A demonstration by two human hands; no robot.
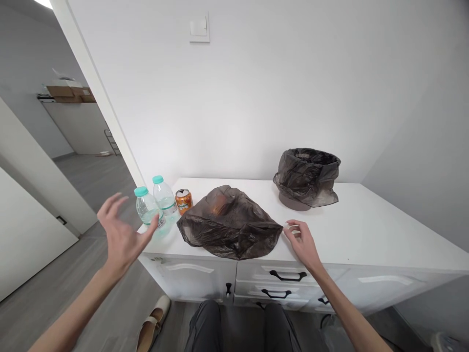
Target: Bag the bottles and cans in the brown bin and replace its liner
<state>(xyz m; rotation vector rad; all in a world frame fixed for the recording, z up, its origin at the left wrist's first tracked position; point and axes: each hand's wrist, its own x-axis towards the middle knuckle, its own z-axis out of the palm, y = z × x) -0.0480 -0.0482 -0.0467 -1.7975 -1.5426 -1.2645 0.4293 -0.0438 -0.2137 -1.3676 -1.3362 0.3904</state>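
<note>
Currently, the dark plastic bag (234,234) lies on the white bench (351,230) with its right corner pinched in the grip of the right hand (303,243), while the left hand (122,237) (grip spread, thumb and fingers apart) hovers near 2 capped bottles (164,198) and 1 orange can (183,200).

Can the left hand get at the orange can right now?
Probably, from above: the left hand is open and the top of the orange can looks uncovered. Straight across seems blocked: two bottles stand between, and the dark bag crowds the can's near side.
</note>
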